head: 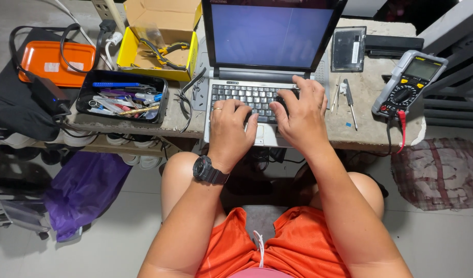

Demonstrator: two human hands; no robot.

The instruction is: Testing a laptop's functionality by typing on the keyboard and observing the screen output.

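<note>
An open silver laptop with a blue screen stands on a worn table. Both hands rest on its keyboard. My left hand, with a ring and a black wristwatch, lies on the lower middle keys, fingers curled down. My right hand covers the right side of the keys, with its fingers spread. Neither hand holds anything that I can see.
A black tray of pens and small tools and a yellow box with pliers sit to the left, beside an orange case. At right lie screwdrivers, a multimeter with leads, and a flat dark drive. A purple bag hangs below.
</note>
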